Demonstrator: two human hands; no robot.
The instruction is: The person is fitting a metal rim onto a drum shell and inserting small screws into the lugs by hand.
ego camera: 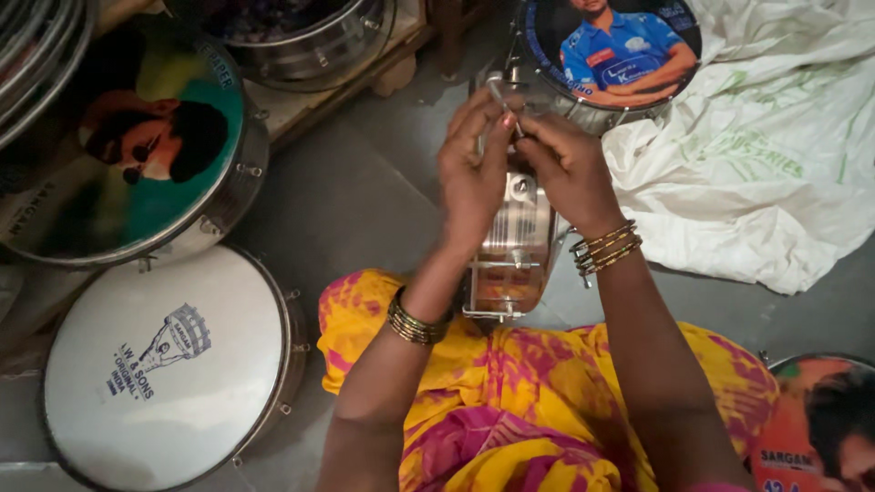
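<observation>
Head view: one metal drum shell (518,239), shiny and ribbed, stood on its edge on the grey floor (365,196) between the person's knees, just ahead of the yellow-and-pink garment (510,392). Its round faces were turned to left and right; seen edge-on, its long axis ran from the lap away toward the far edge of the floor. Left hand (469,173) and right hand (570,169) met at the shell's far upper rim, both narrowly pinched on a small metal tension rod (499,96) there; which fingers bore the grip could not be told. Bangles showed on both wrists. Progress, by judgement: fittings already sat on the near part of the shell, including a lug (521,188) below the hands, while the rod in hand was not yet seated, so hardware work appeared partway through; whether a skin was mounted could not be told. Around it: a white-headed drum (164,364) at the near left corner of the floor, a picture-headed drum (137,146) beyond it, another picture-headed drum (611,50) at the far edge, a white sack (756,155) to the right.
</observation>
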